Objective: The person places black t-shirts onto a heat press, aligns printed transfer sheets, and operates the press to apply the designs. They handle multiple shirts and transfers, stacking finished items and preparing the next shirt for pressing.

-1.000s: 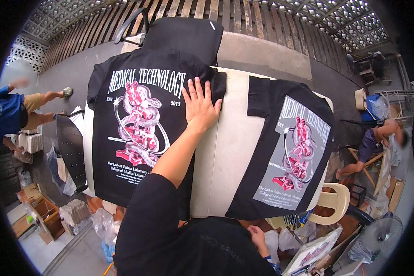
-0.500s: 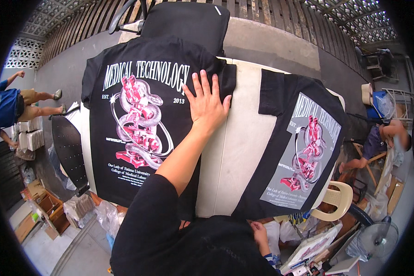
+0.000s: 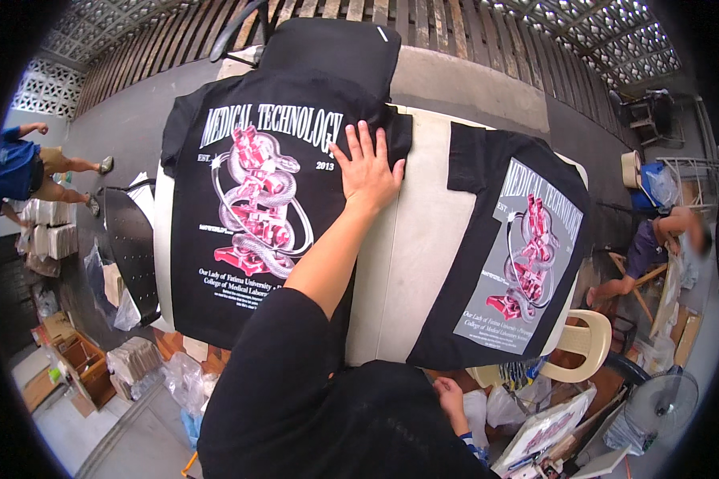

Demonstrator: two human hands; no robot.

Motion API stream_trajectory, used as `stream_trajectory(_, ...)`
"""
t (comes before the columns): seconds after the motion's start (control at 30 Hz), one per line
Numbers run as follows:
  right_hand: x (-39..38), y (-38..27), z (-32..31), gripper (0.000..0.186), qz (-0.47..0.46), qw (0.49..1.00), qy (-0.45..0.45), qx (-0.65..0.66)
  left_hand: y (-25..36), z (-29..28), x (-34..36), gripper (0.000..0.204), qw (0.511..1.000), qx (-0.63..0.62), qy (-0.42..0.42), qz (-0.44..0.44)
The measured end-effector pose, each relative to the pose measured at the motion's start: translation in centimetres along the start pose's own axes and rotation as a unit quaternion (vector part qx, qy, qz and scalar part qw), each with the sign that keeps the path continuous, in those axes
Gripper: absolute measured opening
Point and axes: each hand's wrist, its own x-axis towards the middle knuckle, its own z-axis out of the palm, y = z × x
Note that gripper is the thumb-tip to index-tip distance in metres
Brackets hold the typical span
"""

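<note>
A left hand (image 3: 371, 176) lies palm down on a black shirt (image 3: 252, 215) spread across the left part of a pale bench (image 3: 399, 247). Its fingers (image 3: 365, 142) are straight and fanned, pointing away from the wearer and gripping nothing; the thumb stands off to the right, at the shirt's edge beside the sleeve. The shirt's long axis runs from near to far, shoulders at the far end, hem toward the wearer. Its print (image 3: 256, 191), a red form wound by a pale snake under arched white lettering, stands upright to the wearer.

Well apart to the right, with bare bench between, lies a second shirt (image 3: 507, 255), also shoulders-far. Its long axis slants, the far end leaning right, and a grey panel (image 3: 475, 299) backs a similar print.

Past the black-clad torso, low in view, a partly curled hand (image 3: 451, 399) appears by striped blue cloth (image 3: 477, 449); whether it is the wearer's right, or holds anything, cannot be told. A black chair (image 3: 327, 60) stands at the far end, a cream chair (image 3: 593, 339) near the right corner.
</note>
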Motion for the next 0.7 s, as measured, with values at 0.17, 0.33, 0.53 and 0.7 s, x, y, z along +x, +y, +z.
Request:
stream_trajectory(0.17, 1.4, 0.0, -0.4, 0.03, 0.01, 0.999, -0.018, 0.029, -0.3, 0.6, -0.4, 0.076, 1.0, -0.003, 0.022, 0.004)
stream_trajectory(0.33, 2.7, 1.8, -1.2, 0.029, -0.025, 0.999, -0.023, 0.023, 0.9, -0.9, -4.5, 0.067, 0.985, -0.12, 0.115, 0.044)
stream_trajectory(0.53, 0.8, 8.6, 0.9, 0.028, -0.071, 0.996, 0.024, 0.047, 15.7, -5.6, -21.1, 0.038, 0.81, -0.388, -0.074, 0.434)
stream_trajectory(0.7, 0.9, 14.2, -2.6, 0.038, -0.174, 0.97, 0.167, -0.017, 24.6, -7.8, -34.9, 0.016, 0.638, -0.445, -0.26, 0.573)
